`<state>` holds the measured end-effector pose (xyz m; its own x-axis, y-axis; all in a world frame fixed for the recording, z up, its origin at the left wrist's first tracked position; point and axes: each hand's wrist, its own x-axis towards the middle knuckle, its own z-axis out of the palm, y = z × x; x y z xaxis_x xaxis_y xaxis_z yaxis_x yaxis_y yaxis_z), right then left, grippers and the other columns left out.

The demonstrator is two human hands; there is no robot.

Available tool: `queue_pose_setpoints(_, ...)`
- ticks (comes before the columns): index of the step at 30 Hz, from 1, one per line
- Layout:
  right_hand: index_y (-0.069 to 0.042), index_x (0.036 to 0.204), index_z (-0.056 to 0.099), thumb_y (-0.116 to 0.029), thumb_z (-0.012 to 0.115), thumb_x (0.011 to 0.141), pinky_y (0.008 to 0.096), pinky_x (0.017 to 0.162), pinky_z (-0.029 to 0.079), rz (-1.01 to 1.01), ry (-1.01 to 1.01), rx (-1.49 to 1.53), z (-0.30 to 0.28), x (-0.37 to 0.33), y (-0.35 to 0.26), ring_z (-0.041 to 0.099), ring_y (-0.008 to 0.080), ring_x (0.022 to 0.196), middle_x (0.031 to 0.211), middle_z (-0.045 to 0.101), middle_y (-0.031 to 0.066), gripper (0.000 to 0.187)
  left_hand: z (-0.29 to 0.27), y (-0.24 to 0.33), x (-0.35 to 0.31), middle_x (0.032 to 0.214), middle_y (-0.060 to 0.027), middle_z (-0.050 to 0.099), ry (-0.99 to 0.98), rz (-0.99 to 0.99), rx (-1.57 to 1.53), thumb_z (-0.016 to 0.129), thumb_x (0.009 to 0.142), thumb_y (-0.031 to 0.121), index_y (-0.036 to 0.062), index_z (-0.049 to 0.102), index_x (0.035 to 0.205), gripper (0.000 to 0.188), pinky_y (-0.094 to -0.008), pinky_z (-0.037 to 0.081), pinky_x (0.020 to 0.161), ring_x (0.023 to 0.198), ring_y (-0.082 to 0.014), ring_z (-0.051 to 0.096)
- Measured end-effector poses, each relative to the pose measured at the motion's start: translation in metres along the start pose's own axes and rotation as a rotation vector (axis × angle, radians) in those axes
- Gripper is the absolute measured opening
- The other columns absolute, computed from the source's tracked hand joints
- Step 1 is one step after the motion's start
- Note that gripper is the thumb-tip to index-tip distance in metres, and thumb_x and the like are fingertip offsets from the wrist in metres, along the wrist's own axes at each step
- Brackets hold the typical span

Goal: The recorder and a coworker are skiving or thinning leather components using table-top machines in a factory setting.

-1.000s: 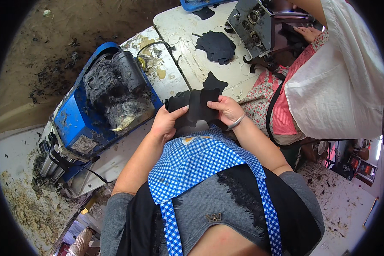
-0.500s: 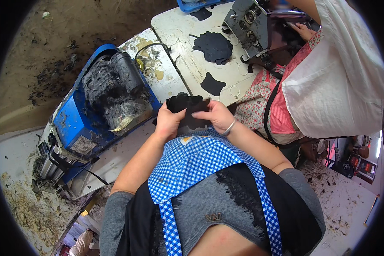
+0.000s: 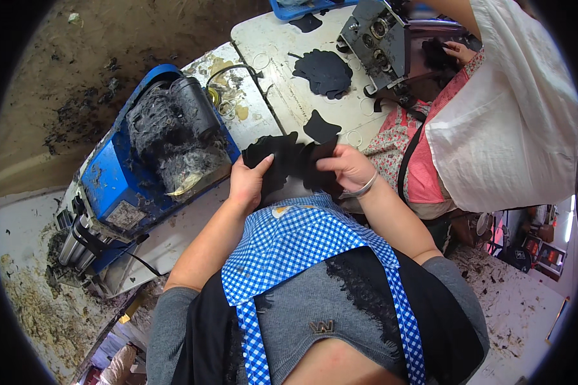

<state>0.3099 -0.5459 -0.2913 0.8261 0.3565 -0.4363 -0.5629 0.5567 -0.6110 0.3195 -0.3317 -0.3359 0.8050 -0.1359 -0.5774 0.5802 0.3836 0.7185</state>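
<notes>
Thin, flat black cut pieces, dark leather or cloth by their look, are spread between my hands above the apron. My left hand is closed on their left part, thumb on top. At their right part my right hand, a bracelet on its wrist, pinches a black piece between thumb and fingers. The pieces overlap, so I cannot tell whether the two parts are separate. Just beyond my right hand a single black piece with curved edges lies on the white table. Farther off is a pile of similar black pieces.
To the left stands a blue machine with a dark roller and clumps of grey-black fluff. A grey metal machine is at the far right. Beside it a co-worker's hand holds a dark bunch. Pale rings lie about the table.
My right hand has moved right, away from my left, and the black pieces are spread wider. The co-worker's hand has lifted a dark bunch into clearer view.
</notes>
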Motion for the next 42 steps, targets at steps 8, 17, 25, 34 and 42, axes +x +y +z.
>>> queue_pose_setpoints(8,0.002,0.106,0.055,0.003,0.065,0.076,0.0323,0.079,0.052,-0.058,0.232,-0.030,-0.021,0.022,0.028,0.063,0.0209,0.089,0.098,0.064,0.0109,0.032,0.012,0.013,-0.007,0.097,-0.0113,0.063,-0.175,-0.252,-0.093,0.062,0.082,0.001,-0.0016,0.056,0.107,0.026,-0.0359,0.054,0.075,0.084,-0.0219,0.064)
queue_pose_setpoints(17,0.005,0.107,0.057,0.003,0.066,0.075,0.0273,0.079,0.050,0.057,0.078,-0.226,-0.011,0.022,0.040,0.063,0.0170,0.086,0.096,0.065,0.0105,0.034,0.015,-0.006,-0.002,0.097,-0.0101,0.063,-0.053,0.053,0.122,0.069,0.077,0.000,-0.0016,0.057,0.106,0.032,-0.0300,0.053,0.073,0.082,-0.0188,0.063)
queue_pose_setpoints(25,0.002,0.108,0.058,0.000,0.067,0.076,0.0260,0.081,0.047,0.025,0.026,-0.217,0.004,-0.001,0.005,0.061,0.0145,0.087,0.097,0.065,0.0076,0.033,0.013,0.010,-0.009,0.097,-0.0096,0.064,0.023,0.069,0.061,0.068,0.079,0.004,-0.0021,0.059,0.104,0.027,-0.0290,0.053,0.070,0.081,-0.0168,0.062)
queue_pose_setpoints(34,0.002,0.118,0.046,0.009,0.064,0.074,0.0296,0.081,0.050,-0.238,0.162,-0.116,-0.008,0.012,0.013,0.062,0.0180,0.089,0.101,0.063,0.0107,0.048,0.014,0.022,-0.007,0.096,-0.0115,0.065,-0.047,-0.231,-0.159,0.063,0.084,0.005,-0.0031,0.057,0.105,0.024,-0.0293,0.053,0.072,0.082,-0.0188,0.064)
queue_pose_setpoints(42,0.005,0.110,0.055,0.003,0.067,0.075,0.0284,0.079,0.050,0.033,0.108,-0.208,-0.008,0.025,0.032,0.063,0.0171,0.088,0.097,0.064,0.0107,0.037,0.017,0.009,-0.005,0.096,-0.0093,0.064,-0.097,0.050,0.154,0.066,0.082,0.008,-0.0013,0.057,0.110,0.031,-0.0308,0.054,0.070,0.083,-0.0176,0.063)
